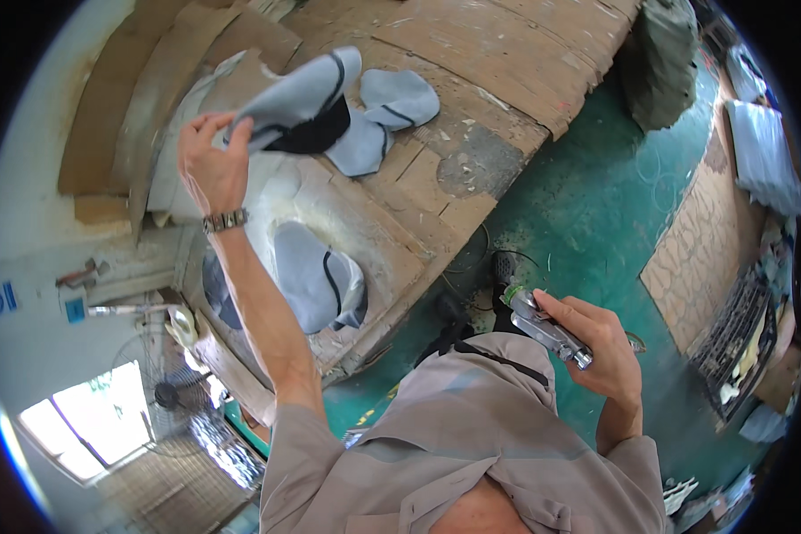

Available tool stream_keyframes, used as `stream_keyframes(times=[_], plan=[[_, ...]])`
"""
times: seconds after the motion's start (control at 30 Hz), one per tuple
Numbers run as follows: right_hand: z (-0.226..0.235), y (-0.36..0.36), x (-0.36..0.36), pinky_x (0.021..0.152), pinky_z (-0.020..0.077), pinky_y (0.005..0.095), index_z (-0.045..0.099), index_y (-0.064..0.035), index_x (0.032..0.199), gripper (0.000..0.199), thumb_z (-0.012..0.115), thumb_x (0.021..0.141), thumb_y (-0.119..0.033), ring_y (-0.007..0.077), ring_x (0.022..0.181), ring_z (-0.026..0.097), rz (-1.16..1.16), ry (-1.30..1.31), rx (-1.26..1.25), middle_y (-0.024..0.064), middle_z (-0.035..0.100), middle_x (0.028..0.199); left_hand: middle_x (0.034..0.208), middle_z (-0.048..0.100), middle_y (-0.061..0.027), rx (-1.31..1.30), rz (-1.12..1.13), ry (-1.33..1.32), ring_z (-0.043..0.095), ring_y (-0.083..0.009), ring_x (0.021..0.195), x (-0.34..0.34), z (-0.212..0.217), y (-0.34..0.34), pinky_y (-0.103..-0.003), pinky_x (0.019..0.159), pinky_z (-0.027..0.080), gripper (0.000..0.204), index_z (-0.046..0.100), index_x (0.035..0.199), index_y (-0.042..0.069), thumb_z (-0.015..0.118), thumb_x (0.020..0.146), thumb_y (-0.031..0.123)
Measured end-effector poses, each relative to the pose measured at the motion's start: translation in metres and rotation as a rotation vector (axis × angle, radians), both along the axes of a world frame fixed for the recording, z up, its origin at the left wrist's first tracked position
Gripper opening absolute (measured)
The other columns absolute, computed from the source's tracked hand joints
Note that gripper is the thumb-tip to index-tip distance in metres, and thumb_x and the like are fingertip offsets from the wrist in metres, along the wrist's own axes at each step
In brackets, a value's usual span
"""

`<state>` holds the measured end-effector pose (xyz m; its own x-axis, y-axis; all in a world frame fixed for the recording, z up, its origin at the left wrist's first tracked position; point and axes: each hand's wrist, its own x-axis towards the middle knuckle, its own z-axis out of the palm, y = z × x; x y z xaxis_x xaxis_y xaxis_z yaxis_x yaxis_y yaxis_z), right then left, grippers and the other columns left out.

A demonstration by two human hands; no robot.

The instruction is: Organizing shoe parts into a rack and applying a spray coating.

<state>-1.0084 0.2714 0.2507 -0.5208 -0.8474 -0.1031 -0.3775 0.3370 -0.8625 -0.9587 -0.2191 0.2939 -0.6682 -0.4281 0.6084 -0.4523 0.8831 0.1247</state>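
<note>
My left hand [212, 162] is raised over a worn wooden workbench [472, 80] and grips the edge of a grey shoe-upper piece with a black lining [304, 102]. A metal watch band sits on that wrist. My right hand [596, 343] is held low near my body, off the bench, closed around a silver hand tool with a green tip [543, 322]. A second grey piece [384, 116] lies flat on the bench just right of the held one. Another grey piece with a black stripe [316, 278] lies near the bench's front edge.
The floor [587, 196] is green. A tan mat [712, 231] lies on it at the right, with a stack of grey sheets [761, 151] and a dark rack [743, 329] beyond. A standing fan [165, 383] and a bright window [89, 427] are at the lower left.
</note>
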Motion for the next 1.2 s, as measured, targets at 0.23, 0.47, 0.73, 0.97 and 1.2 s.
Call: stream_keyframes(times=[0.23,0.47,0.73,0.97,1.2], plan=[[-0.022,0.03,-0.018,0.073,0.0516,0.0387,0.06,-0.003,0.138,0.078,0.062,0.063,0.016,0.0392,0.083,0.065,-0.281,-0.02,0.052,0.0185,0.067,0.095,0.09,0.062,-0.0079,-0.179,0.027,0.193,0.062,-0.0289,0.091,-0.187,-0.131,0.017,-0.045,0.08,0.05,0.02,0.08,0.092,0.02,0.084,0.074,0.028],[-0.027,0.039,-0.039,0.075,0.0528,0.0416,0.059,-0.0033,0.139,0.075,0.07,0.066,0.009,0.0373,0.088,0.067,-0.278,-0.048,0.081,0.0161,0.069,0.102,0.13,0.064,-0.0264,0.696,-0.002,-0.229,0.063,-0.0461,0.117,-0.228,-0.353,0.06,-0.05,0.099,0.049,0.063,0.048,0.143,-0.002,0.063,0.093,0.033],[0.015,0.012,-0.075,0.072,0.053,0.037,0.063,-0.0012,0.135,0.066,0.07,0.069,0.003,0.0337,0.081,0.068,-0.041,-0.104,-0.11,0.0174,0.069,0.094,0.11,0.075,-0.0094,1.613,-0.261,-0.355,0.069,-0.0113,0.099,0.041,-0.352,0.185,-0.029,0.087,0.053,0.037,0.07,0.126,0.007,0.07,0.096,0.03],[0.044,-0.024,-0.074,0.06,0.047,0.033,0.067,0.0067,0.126,0.062,0.071,0.078,-0.031,0.0254,0.065,0.063,0.278,-0.047,-0.168,0.0148,0.064,0.077,0.108,0.075,-0.0144,1.18,0.576,-0.466,0.072,-0.0304,0.104,0.339,-0.453,0.251,-0.038,0.09,0.055,0.034,0.076,0.114,0.014,0.071,0.088,0.036],[0.05,-0.049,-0.058,0.057,0.0452,0.03,0.066,0.0064,0.129,0.068,0.07,0.082,-0.043,0.0218,0.062,0.061,0.439,-0.051,-0.164,0.0119,0.062,0.074,0.109,0.076,-0.0012,1.926,0.862,-0.298,0.073,-0.0219,0.092,0.52,-0.512,0.383,-0.043,0.078,0.058,0.031,0.073,0.117,0.021,0.07,0.091,0.037]])
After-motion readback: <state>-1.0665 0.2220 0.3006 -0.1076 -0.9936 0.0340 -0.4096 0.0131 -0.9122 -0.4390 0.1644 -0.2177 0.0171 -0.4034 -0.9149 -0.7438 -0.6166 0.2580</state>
